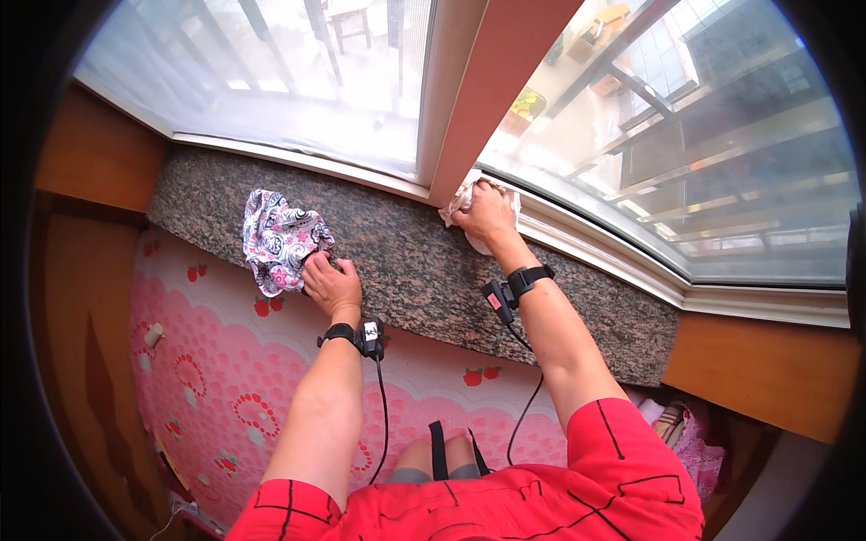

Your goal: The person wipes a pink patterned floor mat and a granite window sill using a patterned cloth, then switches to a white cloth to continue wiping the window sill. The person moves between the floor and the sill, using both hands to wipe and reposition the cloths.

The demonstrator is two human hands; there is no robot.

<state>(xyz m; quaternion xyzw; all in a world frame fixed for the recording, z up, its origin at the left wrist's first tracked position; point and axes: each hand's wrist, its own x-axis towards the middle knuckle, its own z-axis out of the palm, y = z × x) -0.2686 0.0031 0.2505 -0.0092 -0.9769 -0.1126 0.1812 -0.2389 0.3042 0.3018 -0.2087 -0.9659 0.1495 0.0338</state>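
My right hand [492, 211] presses a crumpled white cloth [462, 200] against the white window track, at the foot of the red window post [467, 101]. The cloth sticks out on both sides of my fingers. On the speckled granite sill [406, 257] lies a bunched fabric piece [281, 237] with a pink, black and white paisley and flower print. My left hand [333, 280] rests at the sill's front edge, its fingertips touching the dark border of that fabric and its thumb held apart. Both wrists carry black strapped devices with cables.
Two window panes [304, 81] rise behind the sill, with bars beyond them. Brown wooden panels [751, 372] flank the sill. A pink strawberry-print covering [223, 379] lies below it. A small pale cylindrical object [154, 335] sits at left, and folded textiles [690, 439] are at right.
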